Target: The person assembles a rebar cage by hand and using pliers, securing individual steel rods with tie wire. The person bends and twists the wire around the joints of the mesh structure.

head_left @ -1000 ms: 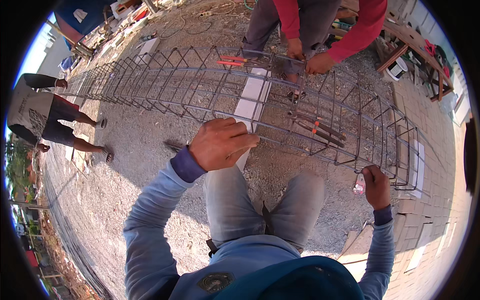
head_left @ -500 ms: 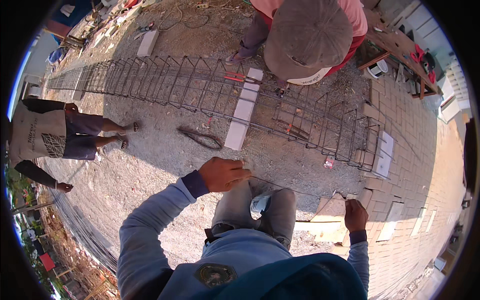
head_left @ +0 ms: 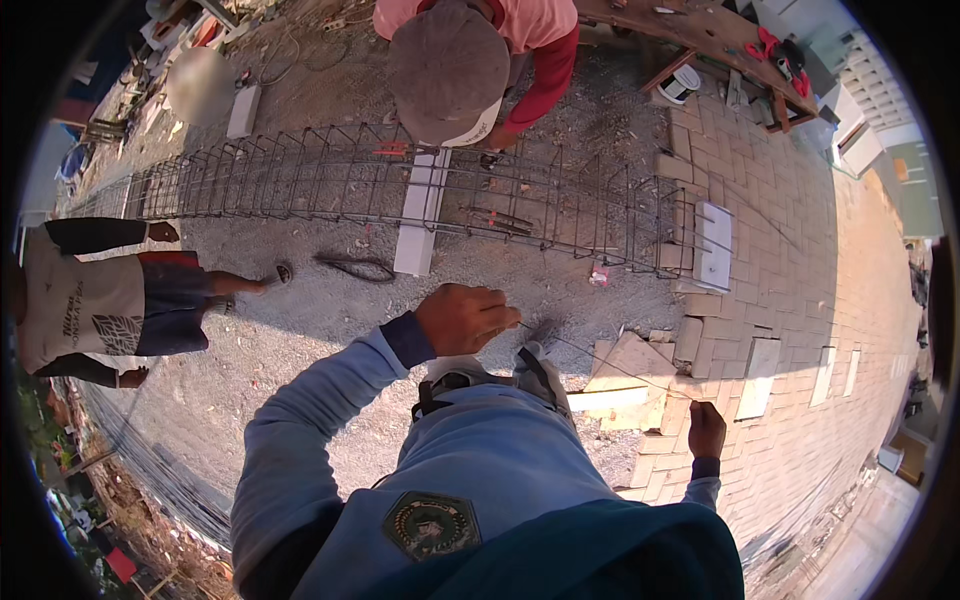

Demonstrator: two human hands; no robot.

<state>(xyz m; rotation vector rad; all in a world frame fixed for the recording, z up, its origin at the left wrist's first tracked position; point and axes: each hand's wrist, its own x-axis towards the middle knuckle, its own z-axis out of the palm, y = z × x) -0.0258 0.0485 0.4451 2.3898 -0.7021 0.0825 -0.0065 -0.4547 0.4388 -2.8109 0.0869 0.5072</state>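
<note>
A thin dark wire (head_left: 612, 365) stretches slantwise between my two hands. My left hand (head_left: 465, 318) is closed on its near-left end, in front of my body with the knuckles up. Lower at the right, my right hand (head_left: 707, 430) pinches the other end, above the paving. Ahead of me lies a long steel rebar cage (head_left: 545, 240), apart from both hands. It rests across a pale block (head_left: 420, 225), and another white block (head_left: 712, 247) supports its right end. A dark loop of wire (head_left: 355, 267) lies on the gravel at left.
A co-worker in a cap (head_left: 450, 75) bends over the cage's far side. Another person (head_left: 100, 300) stands at left. Red-handled cutters (head_left: 390, 148) lie by the cage. Boards (head_left: 630, 375) lie near my right hand, and a wooden table (head_left: 680, 30) stands at far right.
My view has swung right and my body stands more upright. My hands are still on the wire, which now shows as a longer, straighter line. The person at left has stepped.
</note>
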